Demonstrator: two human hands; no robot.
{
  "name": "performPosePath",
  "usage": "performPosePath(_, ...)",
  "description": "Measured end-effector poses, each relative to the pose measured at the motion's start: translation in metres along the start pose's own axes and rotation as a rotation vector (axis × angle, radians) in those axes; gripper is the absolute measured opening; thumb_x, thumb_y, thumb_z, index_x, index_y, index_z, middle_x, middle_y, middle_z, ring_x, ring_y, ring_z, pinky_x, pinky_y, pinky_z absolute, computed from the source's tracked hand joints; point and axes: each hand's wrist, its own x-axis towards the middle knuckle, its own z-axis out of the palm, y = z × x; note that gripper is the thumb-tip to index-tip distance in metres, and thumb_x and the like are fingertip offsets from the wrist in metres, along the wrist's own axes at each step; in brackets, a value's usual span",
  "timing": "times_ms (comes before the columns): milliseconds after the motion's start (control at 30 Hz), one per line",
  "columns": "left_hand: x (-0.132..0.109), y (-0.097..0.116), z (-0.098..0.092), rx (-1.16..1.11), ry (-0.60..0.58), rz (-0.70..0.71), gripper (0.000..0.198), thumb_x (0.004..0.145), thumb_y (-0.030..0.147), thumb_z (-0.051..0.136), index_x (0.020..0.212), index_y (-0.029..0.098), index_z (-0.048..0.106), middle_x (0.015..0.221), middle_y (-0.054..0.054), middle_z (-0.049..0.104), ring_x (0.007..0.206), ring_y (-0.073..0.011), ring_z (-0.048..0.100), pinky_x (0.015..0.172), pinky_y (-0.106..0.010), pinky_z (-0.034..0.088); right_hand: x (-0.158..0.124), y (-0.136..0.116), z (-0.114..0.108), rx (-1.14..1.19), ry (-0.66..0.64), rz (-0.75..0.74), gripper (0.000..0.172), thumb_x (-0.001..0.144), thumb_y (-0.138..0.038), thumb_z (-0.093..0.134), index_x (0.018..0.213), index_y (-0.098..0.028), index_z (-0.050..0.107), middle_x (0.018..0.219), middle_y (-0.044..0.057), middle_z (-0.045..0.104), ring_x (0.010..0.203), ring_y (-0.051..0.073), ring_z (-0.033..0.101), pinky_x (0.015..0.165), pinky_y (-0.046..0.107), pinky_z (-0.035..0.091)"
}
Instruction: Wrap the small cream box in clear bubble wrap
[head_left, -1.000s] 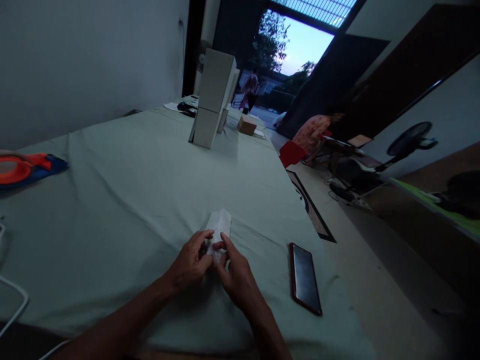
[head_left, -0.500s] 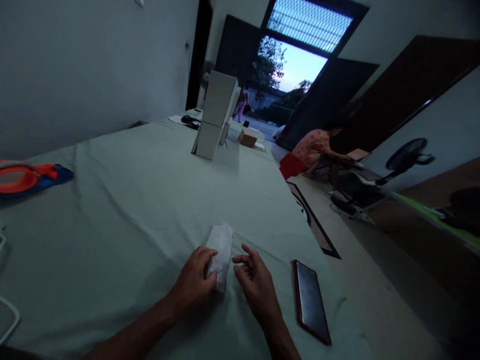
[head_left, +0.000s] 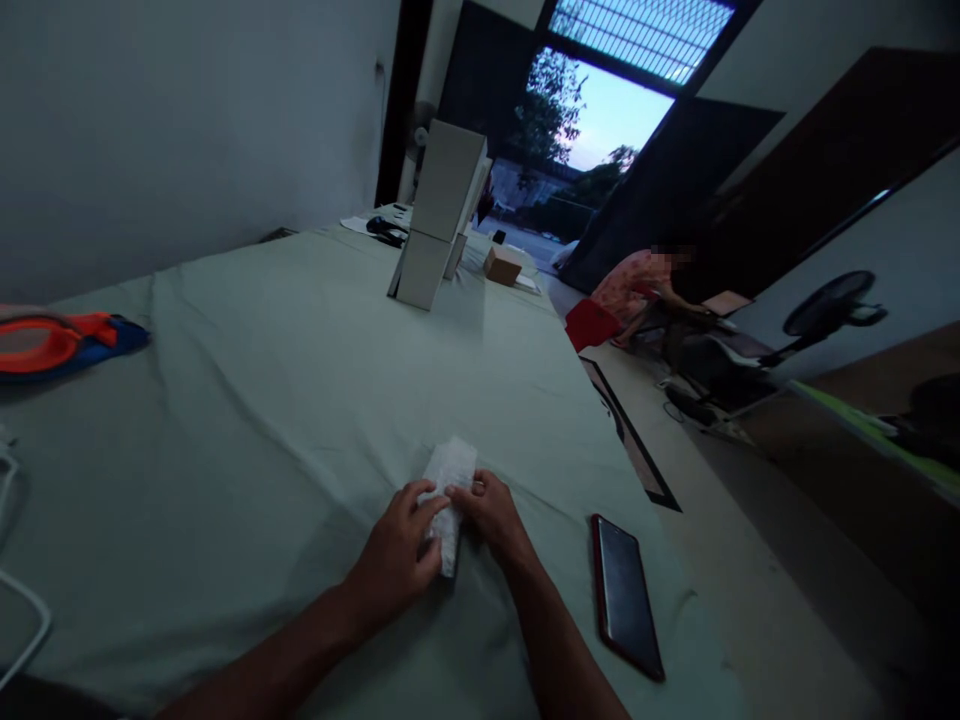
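Note:
A small oblong packet in whitish, translucent bubble wrap (head_left: 452, 463) lies on the pale green cloth, its long side pointing away from me. My left hand (head_left: 401, 540) grips its left side and near part, fingers curved over the top. From the right, my right hand (head_left: 491, 510) pinches the wrap's right edge, thumb on top and fingers bent at the side. What the wrapping contains cannot be made out. To the right of my right hand lies a smartphone (head_left: 628, 597) with a dark screen and a reddish case.
Tall pale boxes (head_left: 439, 215) stand farther down the table, with a small brown carton (head_left: 502, 265) behind. Orange-and-blue goggles (head_left: 71, 340) and a white cable (head_left: 30, 610) lie left. Past the table's right edge, a person (head_left: 637, 285) sits near a fan (head_left: 829, 303).
My right hand has moved left from beside the packet and closed on its right edge. My left hand keeps its hold, with its fingers shifted over the top.

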Motion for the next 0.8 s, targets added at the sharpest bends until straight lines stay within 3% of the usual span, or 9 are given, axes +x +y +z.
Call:
performPosePath(67, 0.001, 0.004, -0.003, 0.096, -0.02, 0.051, 0.05, 0.074, 0.007, 0.054, 0.121, 0.023, 0.059, 0.135, -0.01, 0.051, 0.116, -0.0279, 0.05, 0.1, -0.047, 0.043, 0.003, 0.0, 0.001, -0.011, -0.015, -0.03, 0.036, 0.058, -0.036, 0.07, 0.086, -0.016, 0.059, 0.073, 0.004, 0.07, 0.066, 0.022, 0.066, 0.058, 0.03, 0.051)
performPosePath(167, 0.005, 0.009, -0.008, 0.164, -0.123, 0.074, 0.042, 0.074, 0.007, 0.054, 0.111, 0.024, 0.064, 0.117, -0.007, 0.063, 0.102, -0.0276, 0.053, 0.092, -0.046, 0.045, 0.004, -0.001, 0.001, -0.037, -0.036, -0.088, 0.032, 0.058, -0.032, 0.07, 0.083, -0.015, 0.061, 0.075, 0.003, 0.069, 0.069, 0.021, 0.064, 0.061, 0.029, 0.05)
performPosePath(300, 0.009, 0.008, -0.007, 0.136, -0.18, 0.044, 0.034, 0.074, 0.007, 0.052, 0.102, 0.021, 0.065, 0.102, -0.006, 0.066, 0.095, -0.0251, 0.054, 0.09, -0.042, 0.045, -0.004, -0.004, 0.0, -0.074, -0.027, -0.154, 0.021, 0.064, -0.032, 0.068, 0.077, -0.015, 0.064, 0.073, 0.001, 0.065, 0.07, 0.018, 0.058, 0.065, 0.027, 0.047)
performPosePath(433, 0.004, -0.001, -0.002, 0.131, -0.024, -0.03, 0.032, 0.074, 0.012, 0.054, 0.104, 0.02, 0.06, 0.109, -0.008, 0.06, 0.104, -0.0255, 0.054, 0.095, -0.043, 0.044, -0.025, -0.007, 0.0, -0.113, -0.048, -0.266, 0.019, 0.071, -0.032, 0.066, 0.081, -0.017, 0.065, 0.078, 0.001, 0.065, 0.072, 0.017, 0.058, 0.066, 0.026, 0.046)
performPosePath(567, -0.002, -0.01, 0.0, 0.079, 0.149, -0.117, 0.055, 0.069, 0.019, 0.063, 0.122, 0.019, 0.049, 0.118, -0.012, 0.053, 0.114, -0.0293, 0.05, 0.1, -0.048, 0.042, -0.046, -0.006, -0.001, -0.268, -0.105, -0.516, 0.008, 0.079, -0.024, 0.058, 0.081, -0.02, 0.065, 0.088, 0.004, 0.068, 0.084, 0.018, 0.062, 0.076, 0.028, 0.048)
performPosePath(667, -0.001, -0.015, -0.003, -0.045, 0.093, -0.119, 0.065, 0.07, 0.021, 0.065, 0.131, 0.02, 0.043, 0.132, -0.014, 0.048, 0.123, -0.0293, 0.046, 0.106, -0.049, 0.037, -0.058, -0.002, -0.008, -0.418, -0.127, -0.651, 0.015, 0.079, -0.016, 0.055, 0.09, -0.022, 0.065, 0.099, 0.006, 0.07, 0.096, 0.02, 0.064, 0.086, 0.033, 0.048)
performPosePath(800, 0.003, -0.016, -0.01, -0.181, -0.065, -0.122, 0.034, 0.068, 0.01, 0.059, 0.1, 0.021, 0.06, 0.135, -0.011, 0.05, 0.129, -0.0271, 0.043, 0.105, -0.045, 0.038, -0.075, 0.007, -0.016, -0.628, -0.178, -0.768, 0.042, 0.074, -0.014, 0.058, 0.116, -0.021, 0.059, 0.121, 0.011, 0.064, 0.113, 0.024, 0.058, 0.094, 0.04, 0.045)
